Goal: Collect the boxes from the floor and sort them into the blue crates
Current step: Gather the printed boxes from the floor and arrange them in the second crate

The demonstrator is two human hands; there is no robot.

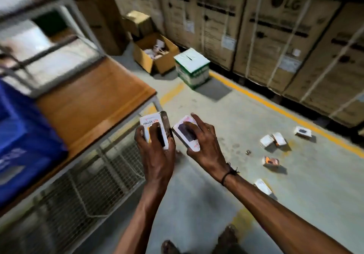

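Note:
My left hand [157, 151] grips a white box [152, 127] printed "HALLEY", held upright beside the table corner. My right hand [204, 141] grips a second white box [186, 130] with a dark picture on its face, tilted. The two boxes nearly touch. A blue crate [25, 141] stands on the wooden table [94, 104] at the left, its view blurred. Several small white boxes lie on the floor to the right: a pair [272, 140], one by the yellow line [303, 131], one with an orange face [270, 161] and one nearer me [263, 186].
A metal shelf frame [49, 37] rises over the table, with wire mesh [88, 184] below the tabletop. An open cardboard carton [155, 53] and a green-white carton [192, 67] stand on the floor behind. Tall cardboard cartons [275, 33] line the wall beyond a yellow floor line [275, 108].

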